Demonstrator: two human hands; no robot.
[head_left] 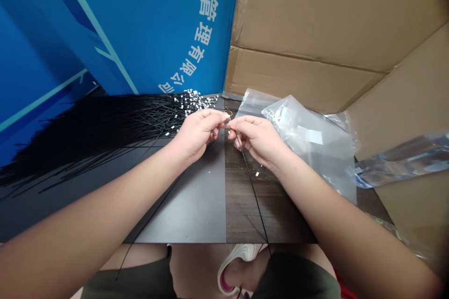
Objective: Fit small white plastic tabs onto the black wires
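- Dark wood-grained tabletop [242, 205] lay beneath the right hand [257, 138], with a grey panel [201, 210] beneath the left hand [198, 133].
- Right thumb and finger pinched a thin black cord [257, 201], which ran down past that hand and over the table's near edge.
- Left thumb and fingers met in a narrow pinch just beside them; what they gripped was too small to tell.
- Small white tags [187, 96] clustered just beyond the left hand, at the ends of a heap of black cords [115, 112] spreading leftward.
- Clear plastic bags [333, 163] lay right of the right hand.
- Beyond both hands stood a blue panel [147, 23] and cardboard [315, 14].
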